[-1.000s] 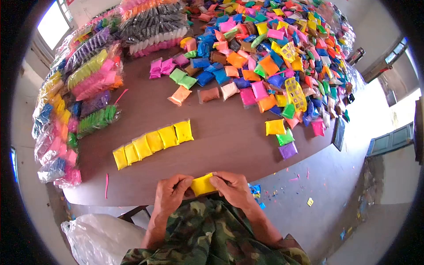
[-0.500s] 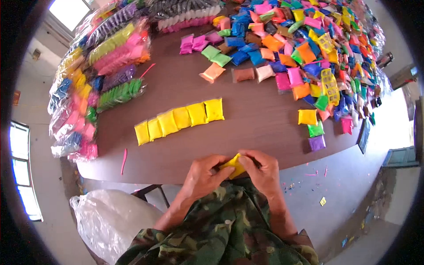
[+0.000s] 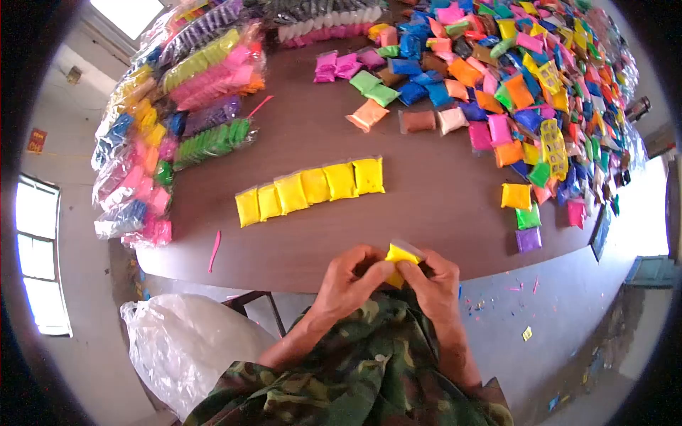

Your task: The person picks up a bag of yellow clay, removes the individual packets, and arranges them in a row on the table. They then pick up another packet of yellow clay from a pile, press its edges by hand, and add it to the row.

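Between my two hands, just off the table's front edge, is a small yellow packet (image 3: 402,253) with a clear seal strip along its top. My left hand (image 3: 353,279) grips its left side, thumb pressed on the front. On the other side my right hand (image 3: 433,280) pinches it, thumb also on the front. The fingers behind the packet are hidden. Farther up the brown table (image 3: 305,245) lies a slanting row of several yellow packets (image 3: 315,186), side by side and touching or overlapping.
A big heap of mixed coloured packets (image 3: 518,92) covers the right and back. Bagged rows of packets (image 3: 213,85) line the left. Pink strips (image 3: 214,251) lie on the table. A clear plastic bag (image 3: 192,348) stands at lower left, and scraps (image 3: 526,334) litter the floor.
The packet in my hands has turned more upright, its seal strip now showing at the top. My right thumb has moved down onto its front. The whole view has shifted slightly.
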A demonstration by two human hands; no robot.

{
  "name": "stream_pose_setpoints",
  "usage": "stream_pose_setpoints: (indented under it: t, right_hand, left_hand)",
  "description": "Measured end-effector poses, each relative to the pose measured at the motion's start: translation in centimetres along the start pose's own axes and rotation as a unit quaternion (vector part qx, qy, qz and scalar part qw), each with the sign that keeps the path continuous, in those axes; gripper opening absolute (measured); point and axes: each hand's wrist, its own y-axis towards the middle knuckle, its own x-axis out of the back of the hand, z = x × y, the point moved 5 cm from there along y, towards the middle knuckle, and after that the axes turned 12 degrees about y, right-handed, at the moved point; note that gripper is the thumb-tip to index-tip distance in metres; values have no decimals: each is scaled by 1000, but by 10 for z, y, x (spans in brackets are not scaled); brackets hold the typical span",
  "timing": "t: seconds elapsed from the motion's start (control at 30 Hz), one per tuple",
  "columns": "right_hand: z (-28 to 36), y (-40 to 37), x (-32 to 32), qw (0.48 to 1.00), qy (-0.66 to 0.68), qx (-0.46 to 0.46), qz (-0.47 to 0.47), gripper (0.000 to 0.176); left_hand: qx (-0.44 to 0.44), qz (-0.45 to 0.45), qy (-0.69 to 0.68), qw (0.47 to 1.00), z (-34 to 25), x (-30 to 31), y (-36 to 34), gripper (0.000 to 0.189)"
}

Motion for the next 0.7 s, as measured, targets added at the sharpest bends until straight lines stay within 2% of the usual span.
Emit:
stream_pose_setpoints:
  t: [0.07,0.1,0.17,0.23,0.33,0.47,0.57,0.63,0.7]
  right_hand:
    - [2,1,5,996,-85,-6,32,17]
    - [6,2,3,995,-87,-4,45,17]
    - [15,4,-2,993,-92,-1,67,18]
    - [7,4,-1,995,-60,-35,65,20]
    - [-2,4,-4,996,-33,-57,64,23]
    - [-4,8,-5,996,-36,-74,28,27]
    - [-5,13,-9,997,-48,6,62,33]
    - [-9,12,-7,999,-28,-16,43,36]
    - [-11,11,-4,999,-11,-26,29,38]
  left_hand:
    - [-31,-14,19,999,-4,-1,1,24]
    - [-47,-20,28,998,-6,0,1,24]
    - [-13,-10,48,999,-3,7,1,24]
    - [22,1,66,998,0,13,0,25]
    - [32,-35,80,996,3,17,-2,27]
    - [0,-60,99,993,4,27,0,24]
    - [-15,-53,108,993,-5,26,0,26]
    - [6,-29,137,990,-1,32,2,30]
    - [-4,-90,155,984,5,52,11,31]
